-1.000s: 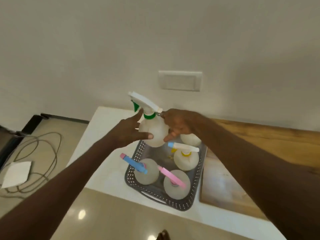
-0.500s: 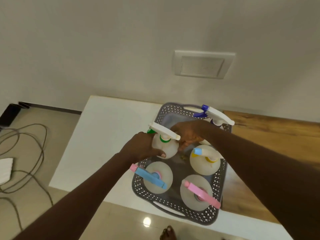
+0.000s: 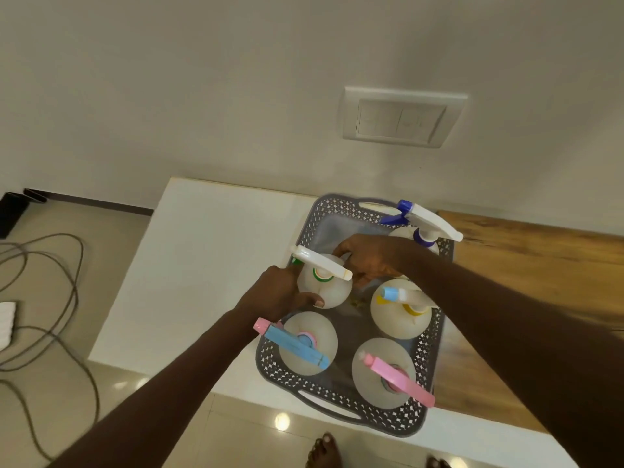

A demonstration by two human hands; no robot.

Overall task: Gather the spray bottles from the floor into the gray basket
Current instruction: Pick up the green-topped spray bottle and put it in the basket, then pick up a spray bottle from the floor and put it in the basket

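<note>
White worktop (image 3: 202, 265) stands against a pale wall, with a wooden surface (image 3: 540, 265) adjoining on the right. On it sits the gray basket (image 3: 337, 396), perforated, handles at near and far ends. The green-collared spray bottle (image 3: 324, 282) is now low inside the basket's far-left corner, upright, whereas one second ago it was held clear above the rim. The left hand (image 3: 277, 292) grips its body from the left, thumb curled across the front. The right hand (image 3: 368, 258) wraps the bottle's far side behind the white trigger head; its fingertips are hidden. Whether the bottle's base touches the basket floor cannot be told. Four other bottles stand in the basket: the blue-triggered bottle (image 3: 307, 342) near left, the pink-triggered bottle (image 3: 385, 376) near right, the yellow-collared bottle (image 3: 401, 309) mid right, and the purple-collared bottle (image 3: 422, 224) at the far right corner. Compared with earlier frames, the view has tilted downward. A switch plate (image 3: 401, 118) is on the wall; gray cable (image 3: 50, 298) loops on the floor at left.
</note>
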